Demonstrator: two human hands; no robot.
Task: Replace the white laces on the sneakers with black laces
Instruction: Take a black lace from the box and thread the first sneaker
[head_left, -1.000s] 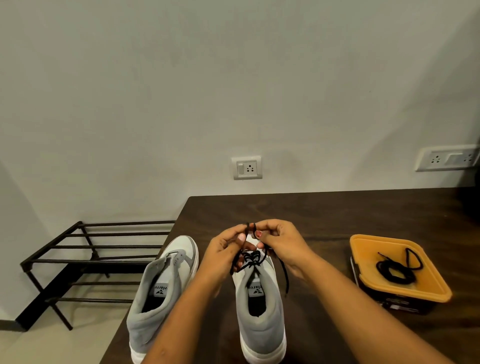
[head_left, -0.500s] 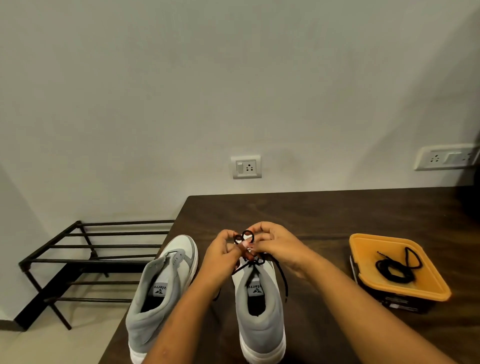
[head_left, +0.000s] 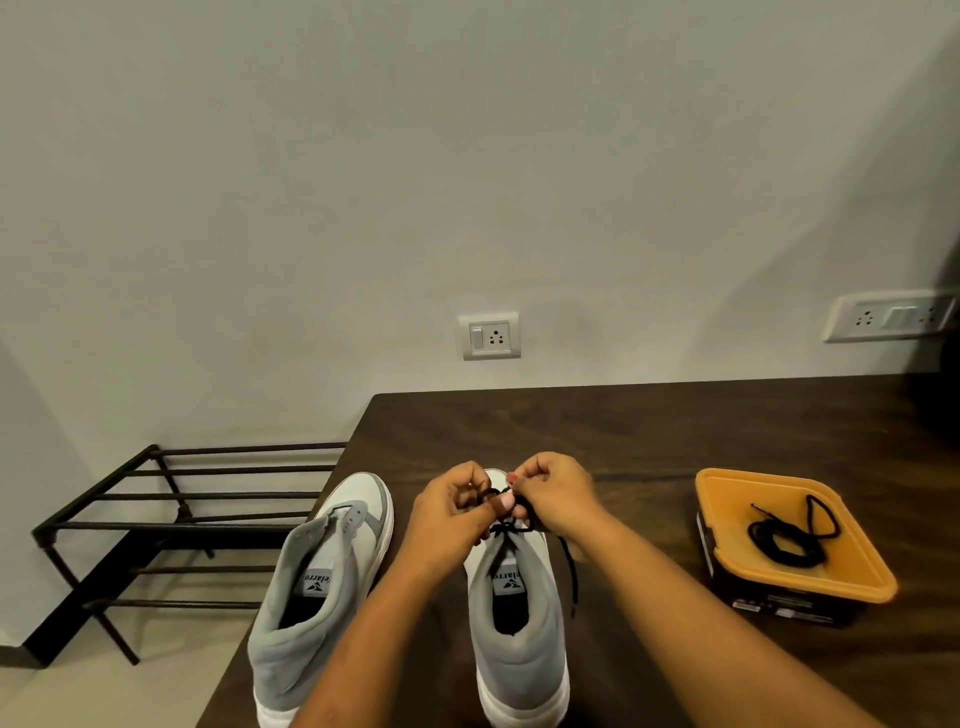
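Since a second ago the left grip (head_left: 453, 514) and right grip (head_left: 557, 498) have drawn closer together. The small loop that stood above the fingertips half a second ago is now tucked between them. Both grips are clenched, each pinching the black lace (head_left: 506, 530) over the top eyelets of the laced sneaker (head_left: 519, 623), which stands on the desk (head_left: 623, 431) left of the orange box (head_left: 860, 574).

I judge the lace to be light, limp and fairly slick, so a loop would slip unless pinched right at its base beside the knot. The sneaker looks light with a soft collar, and a hard tug might shift it.

The lace is a thin dark cord, crossed at the tongue, with one loose end trailing down the side facing the box. The unlaced sneaker (head_left: 317, 571) stands further left of the box, grey and white. A spare black lace (head_left: 784, 540) lies coiled on the box's lid.
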